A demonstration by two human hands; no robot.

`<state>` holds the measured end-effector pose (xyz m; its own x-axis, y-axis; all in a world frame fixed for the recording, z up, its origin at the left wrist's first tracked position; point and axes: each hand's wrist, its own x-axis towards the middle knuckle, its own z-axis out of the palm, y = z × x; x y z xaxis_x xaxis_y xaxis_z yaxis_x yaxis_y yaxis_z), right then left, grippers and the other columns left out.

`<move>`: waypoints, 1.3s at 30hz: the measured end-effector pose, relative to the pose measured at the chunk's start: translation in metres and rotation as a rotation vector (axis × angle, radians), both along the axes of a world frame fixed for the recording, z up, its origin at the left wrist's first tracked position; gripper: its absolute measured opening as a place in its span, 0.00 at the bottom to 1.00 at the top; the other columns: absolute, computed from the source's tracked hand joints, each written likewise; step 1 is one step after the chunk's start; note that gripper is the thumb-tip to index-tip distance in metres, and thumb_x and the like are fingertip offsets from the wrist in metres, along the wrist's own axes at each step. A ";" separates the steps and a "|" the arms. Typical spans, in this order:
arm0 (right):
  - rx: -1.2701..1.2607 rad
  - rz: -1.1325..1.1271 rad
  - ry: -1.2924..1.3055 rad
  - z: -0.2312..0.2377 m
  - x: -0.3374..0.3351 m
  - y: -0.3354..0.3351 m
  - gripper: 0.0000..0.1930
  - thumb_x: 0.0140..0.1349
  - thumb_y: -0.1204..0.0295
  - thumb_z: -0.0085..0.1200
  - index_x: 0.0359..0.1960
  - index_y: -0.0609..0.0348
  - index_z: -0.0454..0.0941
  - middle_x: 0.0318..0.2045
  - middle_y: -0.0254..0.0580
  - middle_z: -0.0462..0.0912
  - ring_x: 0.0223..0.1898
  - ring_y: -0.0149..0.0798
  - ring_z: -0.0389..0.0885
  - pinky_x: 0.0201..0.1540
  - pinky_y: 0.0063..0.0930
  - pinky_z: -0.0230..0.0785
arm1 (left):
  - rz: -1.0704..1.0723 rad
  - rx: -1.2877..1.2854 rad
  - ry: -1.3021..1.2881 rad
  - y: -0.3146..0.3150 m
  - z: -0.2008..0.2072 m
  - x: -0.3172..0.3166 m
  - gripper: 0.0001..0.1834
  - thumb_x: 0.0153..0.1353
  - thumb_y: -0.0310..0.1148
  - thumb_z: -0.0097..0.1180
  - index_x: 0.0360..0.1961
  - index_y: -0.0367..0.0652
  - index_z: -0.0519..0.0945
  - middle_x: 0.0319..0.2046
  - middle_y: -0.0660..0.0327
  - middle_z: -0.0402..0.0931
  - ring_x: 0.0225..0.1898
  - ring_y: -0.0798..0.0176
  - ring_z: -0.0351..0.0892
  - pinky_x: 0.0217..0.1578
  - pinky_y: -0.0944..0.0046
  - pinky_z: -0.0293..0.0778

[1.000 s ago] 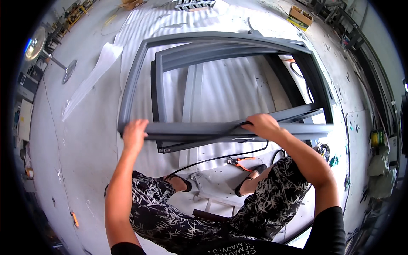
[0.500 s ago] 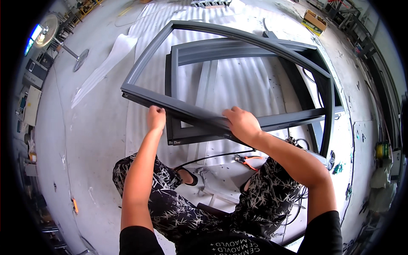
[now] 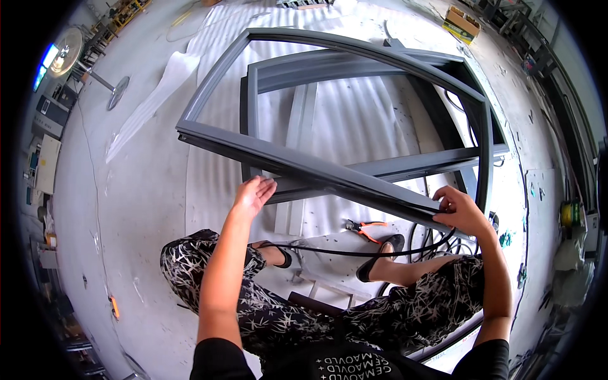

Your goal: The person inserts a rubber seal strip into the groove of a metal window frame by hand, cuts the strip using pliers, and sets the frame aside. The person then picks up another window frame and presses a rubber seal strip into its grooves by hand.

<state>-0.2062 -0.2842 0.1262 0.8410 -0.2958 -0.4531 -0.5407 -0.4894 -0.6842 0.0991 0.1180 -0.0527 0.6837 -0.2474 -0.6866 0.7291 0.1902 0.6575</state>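
A grey window frame (image 3: 278,151) lies slantwise over a second grey frame (image 3: 405,166). My right hand (image 3: 465,212) pinches a black rubber strip (image 3: 354,253) at the upper frame's near rail, close to its right corner. From those fingers the strip hangs in a curve leftward over my feet. My left hand (image 3: 254,195) is just below the same rail, palm partly turned up, fingers extended beside the lower frame's left corner. Nothing shows in that hand; whether its fingertips touch the frame I cannot tell.
Pliers with orange handles (image 3: 366,229) lie on the floor between the frames and my feet. Black strip coils (image 3: 421,244) rest near my right foot. White foam sheeting (image 3: 212,82) spreads under the frames. A standing fan (image 3: 117,92) is far left, a cardboard box (image 3: 461,25) far right.
My right hand has slid right along the near rail to its right end, the black strip now trailing from it. My left hand has moved slightly right and down, its fingers opening out.
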 end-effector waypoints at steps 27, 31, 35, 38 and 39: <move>-0.349 0.100 -0.124 -0.023 -0.024 -0.015 0.09 0.54 0.73 0.62 0.36 0.66 0.82 0.32 0.50 0.82 0.33 0.46 0.81 0.39 0.34 0.73 | 0.286 0.317 0.037 -0.035 -0.025 0.032 0.07 0.64 0.29 0.59 0.34 0.35 0.77 0.24 0.56 0.78 0.21 0.62 0.80 0.13 0.73 0.68; -0.350 0.154 -0.074 -0.020 -0.026 -0.014 0.10 0.54 0.74 0.62 0.37 0.66 0.82 0.33 0.48 0.81 0.33 0.44 0.80 0.38 0.31 0.73 | 0.309 0.200 0.087 -0.037 -0.018 0.030 0.11 0.67 0.32 0.55 0.33 0.33 0.76 0.24 0.55 0.78 0.23 0.59 0.82 0.18 0.71 0.75; -0.335 0.163 -0.025 -0.019 -0.021 -0.013 0.09 0.55 0.74 0.62 0.36 0.65 0.82 0.33 0.48 0.81 0.33 0.44 0.80 0.38 0.32 0.73 | 0.386 0.339 0.030 -0.048 -0.012 0.038 0.10 0.65 0.29 0.53 0.32 0.30 0.75 0.23 0.55 0.76 0.22 0.59 0.82 0.16 0.71 0.73; -0.338 0.150 0.008 -0.025 -0.025 -0.016 0.09 0.55 0.74 0.62 0.37 0.65 0.82 0.33 0.48 0.81 0.33 0.44 0.80 0.38 0.32 0.73 | 0.448 0.482 0.017 -0.067 -0.004 0.027 0.10 0.64 0.28 0.54 0.31 0.30 0.75 0.22 0.56 0.76 0.19 0.60 0.80 0.15 0.71 0.73; -0.357 0.162 -0.003 -0.027 -0.027 -0.018 0.09 0.55 0.74 0.62 0.37 0.65 0.82 0.33 0.48 0.81 0.33 0.44 0.80 0.38 0.32 0.73 | 0.425 0.448 0.010 -0.065 -0.006 0.024 0.09 0.64 0.27 0.55 0.31 0.30 0.75 0.23 0.56 0.76 0.20 0.61 0.80 0.15 0.71 0.73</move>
